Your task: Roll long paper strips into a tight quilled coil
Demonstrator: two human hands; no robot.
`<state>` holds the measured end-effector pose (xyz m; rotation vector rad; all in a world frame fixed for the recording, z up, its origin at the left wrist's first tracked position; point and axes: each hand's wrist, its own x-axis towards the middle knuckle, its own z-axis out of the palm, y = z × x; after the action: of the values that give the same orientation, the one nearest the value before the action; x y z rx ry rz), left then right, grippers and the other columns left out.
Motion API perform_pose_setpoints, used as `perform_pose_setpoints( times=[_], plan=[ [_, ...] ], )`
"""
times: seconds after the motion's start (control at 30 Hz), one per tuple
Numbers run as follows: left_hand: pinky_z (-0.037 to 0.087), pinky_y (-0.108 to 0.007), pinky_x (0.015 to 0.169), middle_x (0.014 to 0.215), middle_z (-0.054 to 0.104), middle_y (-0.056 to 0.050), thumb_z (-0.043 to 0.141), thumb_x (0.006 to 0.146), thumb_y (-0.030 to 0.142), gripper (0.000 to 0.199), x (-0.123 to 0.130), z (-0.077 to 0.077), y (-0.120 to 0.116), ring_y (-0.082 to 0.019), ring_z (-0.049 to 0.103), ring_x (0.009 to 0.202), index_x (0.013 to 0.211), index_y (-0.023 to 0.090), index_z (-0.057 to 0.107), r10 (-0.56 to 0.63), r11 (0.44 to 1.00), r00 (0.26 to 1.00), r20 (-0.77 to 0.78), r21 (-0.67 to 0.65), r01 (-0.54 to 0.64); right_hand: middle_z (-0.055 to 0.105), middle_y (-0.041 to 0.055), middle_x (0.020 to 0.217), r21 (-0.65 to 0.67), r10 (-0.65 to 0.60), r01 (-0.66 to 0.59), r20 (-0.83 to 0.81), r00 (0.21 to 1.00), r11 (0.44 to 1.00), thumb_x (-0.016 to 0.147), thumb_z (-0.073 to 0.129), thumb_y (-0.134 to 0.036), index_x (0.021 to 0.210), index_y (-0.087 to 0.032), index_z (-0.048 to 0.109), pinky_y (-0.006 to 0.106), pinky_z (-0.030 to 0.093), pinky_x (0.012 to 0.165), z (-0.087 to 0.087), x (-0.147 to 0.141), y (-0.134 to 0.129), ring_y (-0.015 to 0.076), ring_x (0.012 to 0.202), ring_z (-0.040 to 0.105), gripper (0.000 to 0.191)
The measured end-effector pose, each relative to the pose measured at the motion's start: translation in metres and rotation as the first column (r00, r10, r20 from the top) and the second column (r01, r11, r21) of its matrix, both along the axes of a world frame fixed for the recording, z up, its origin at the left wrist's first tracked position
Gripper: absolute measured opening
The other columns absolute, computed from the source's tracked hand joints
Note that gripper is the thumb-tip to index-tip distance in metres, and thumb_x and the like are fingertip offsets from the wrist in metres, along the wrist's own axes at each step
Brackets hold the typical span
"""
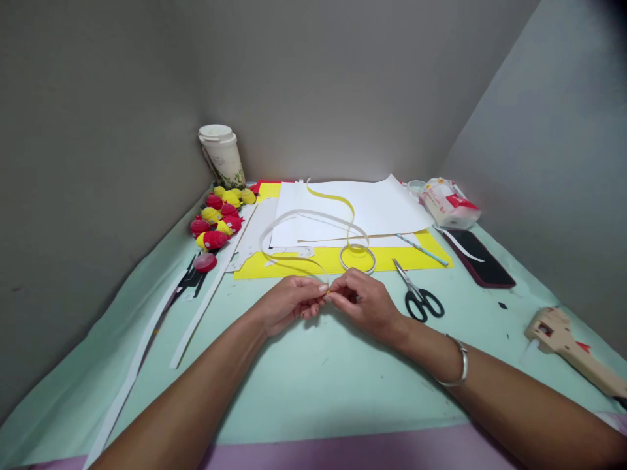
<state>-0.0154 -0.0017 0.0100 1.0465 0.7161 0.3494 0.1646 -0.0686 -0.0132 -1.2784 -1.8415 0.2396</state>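
My left hand (292,301) and my right hand (368,301) meet over the near-middle of the table. Both are closed, thumbs against fingers, pinching the end of a narrow paper strip (337,197) between them. The strip is yellow on one face and whitish on the other, and it loops up and away over the sheets. A bit of yellow shows at the fingertips, but its fine shape is too small to tell. Just beyond my right hand lies a round coil (374,262); whether it belongs to the same strip I cannot tell. Scissors (415,295) with black handles lie right of that hand.
Behind are white paper (362,209) and a yellow sheet (313,259) with a patterned stick (422,249). At left: red and yellow paper ornaments (213,240), a lidded cup (224,156), white strips (206,303). At right: a phone (482,264), a wipes pack (448,202), a glue gun (563,336).
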Motion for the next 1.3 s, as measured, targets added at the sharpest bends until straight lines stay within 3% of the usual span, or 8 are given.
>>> perform_pose_setpoints(
  times=[1.3],
  plan=[
    [0.034, -0.018, 0.049, 0.066, 0.058, -0.004, 0.072, 0.075, 0.038, 0.030, 0.0007, -0.0004, 0.0001, -0.006, 0.046, 0.053, 0.074, 0.008, 0.066, 0.010, 1.000, 0.999, -0.031, 0.001, -0.010, 0.064, 0.0007, 0.075, -0.056, 0.032, -0.032, -0.002, 0.999, 0.998, 0.087, 0.060, -0.022, 0.086, -0.020, 0.066, 0.025, 0.043, 0.064, 0.0037, 0.0016, -0.0008, 0.0125, 0.068, 0.054, 0.006]
  ],
)
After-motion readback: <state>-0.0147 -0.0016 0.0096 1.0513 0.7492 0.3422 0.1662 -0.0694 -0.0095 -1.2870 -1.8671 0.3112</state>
